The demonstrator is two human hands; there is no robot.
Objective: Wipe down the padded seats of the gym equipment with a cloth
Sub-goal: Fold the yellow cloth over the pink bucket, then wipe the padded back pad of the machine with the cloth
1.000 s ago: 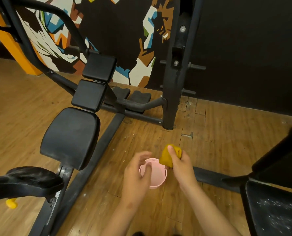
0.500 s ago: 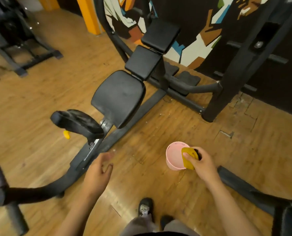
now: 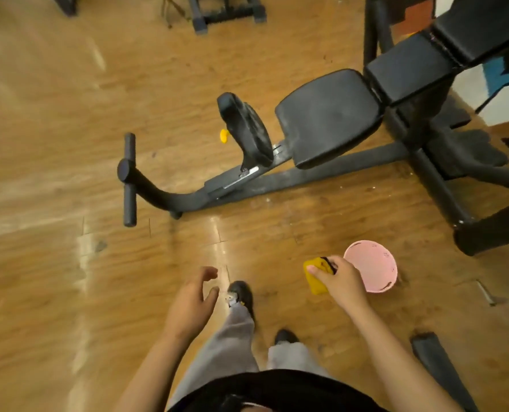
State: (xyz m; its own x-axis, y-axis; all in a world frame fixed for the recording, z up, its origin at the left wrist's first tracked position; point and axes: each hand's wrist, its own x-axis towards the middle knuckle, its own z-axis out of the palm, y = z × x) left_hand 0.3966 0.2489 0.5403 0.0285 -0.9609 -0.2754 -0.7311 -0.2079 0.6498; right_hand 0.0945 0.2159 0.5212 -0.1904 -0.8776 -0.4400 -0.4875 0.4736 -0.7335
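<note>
Stands on a glossy wooden floor (image 3: 69,263), looking down. Faces a black gym machine (image 3: 321,176) stretched across the upper right, with a T-shaped foot bar (image 3: 129,179) at its left end. On the machine: a broad padded seat (image 3: 327,117) with greyish smears, two back pads (image 3: 410,69) rising behind it to the right, and a smaller tilted pad (image 3: 247,129) just left of the seat, all well apart from both hands. On the floor below the frame, to the right, a pink bucket (image 3: 372,269). Grips a bunched yellow cloth (image 3: 315,281) in the right hand (image 3: 342,281), thumb on top and fingers curled round it, just left of the bucket's rim. Holds nothing in the left hand (image 3: 190,301), fingers loosely curled, near the left shoe (image 3: 241,292). Beside the tilted pad, a small yellow knob (image 3: 224,135).
</note>
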